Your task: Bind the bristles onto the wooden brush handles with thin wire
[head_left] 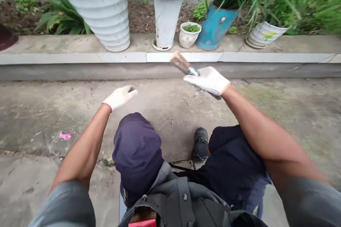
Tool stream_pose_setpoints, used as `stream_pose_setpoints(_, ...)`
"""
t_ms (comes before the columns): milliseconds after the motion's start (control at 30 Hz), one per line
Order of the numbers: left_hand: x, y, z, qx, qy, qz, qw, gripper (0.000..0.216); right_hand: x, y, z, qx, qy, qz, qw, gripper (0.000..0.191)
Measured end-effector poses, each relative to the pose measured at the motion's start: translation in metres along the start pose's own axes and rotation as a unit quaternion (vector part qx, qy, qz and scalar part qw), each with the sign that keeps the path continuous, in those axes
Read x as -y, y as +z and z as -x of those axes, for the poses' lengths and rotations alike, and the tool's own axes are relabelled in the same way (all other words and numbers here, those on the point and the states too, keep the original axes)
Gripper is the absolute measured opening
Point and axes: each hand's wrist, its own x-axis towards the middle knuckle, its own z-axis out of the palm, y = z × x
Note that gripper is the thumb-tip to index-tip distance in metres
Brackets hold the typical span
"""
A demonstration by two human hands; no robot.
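Observation:
My right hand (209, 79), in a white glove, is closed around a short tool (182, 63) with a brown wooden end and a shiny metal collar. The wooden end points up and left, out past my fingers; the rest of the tool is hidden in my grip, so its exact kind does not show. My left hand (120, 97), gloved in white with a red cuff edge, hovers over the concrete ground (170, 113). Its fingers are slightly bent, with the thumb apart, and nothing shows in it.
Along the low ledge (87, 48) ahead stand a large ribbed white pot (106, 14), a tall white pot (167, 17), a small white pot (189, 37), a blue pot (215, 28) and a tilted white pot (268, 33). A pink object (65, 136) lies on the ground at left.

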Motion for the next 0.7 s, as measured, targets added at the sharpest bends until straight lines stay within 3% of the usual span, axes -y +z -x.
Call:
stream_pose_setpoints(67,-0.042,-0.012,-0.011,0.01,0.099,0.008,0.995,0.066,0.002,-0.001,-0.005,0.013,-0.024,0.013,1.0,0.054)
stream_pose_setpoints(167,-0.115,-0.009,-0.023,0.066,0.171,0.004,0.983,0.082,0.004,-0.004,-0.01,0.026,-0.047,0.001,0.999,0.055)
stream_pose_setpoints(233,-0.153,0.004,-0.024,0.085,0.192,0.035,0.977,0.077,0.004,-0.008,-0.01,0.034,-0.058,-0.016,0.998,0.054)
stream_pose_setpoints(300,-0.174,0.016,-0.023,0.107,0.208,0.103,0.967,0.056,0.003,-0.012,-0.008,0.035,-0.068,-0.041,0.996,0.054)
stream_pose_setpoints(400,-0.182,0.023,-0.016,0.128,0.19,0.245,0.942,0.042,-0.003,-0.021,-0.005,0.04,-0.073,-0.09,0.992,0.056)
stream_pose_setpoints(467,-0.178,0.021,-0.013,0.141,0.187,0.274,0.933,0.039,-0.008,-0.028,-0.001,0.069,-0.078,-0.111,0.988,0.055)
stream_pose_setpoints(567,-0.169,0.013,-0.015,0.186,0.191,0.21,0.941,0.035,-0.016,-0.039,0.005,0.126,-0.098,-0.108,0.981,0.052)
stream_pose_setpoints(700,-0.154,0.012,-0.033,0.169,0.18,0.105,0.963,0.034,-0.028,-0.036,0.014,0.245,-0.12,-0.038,0.961,0.053)
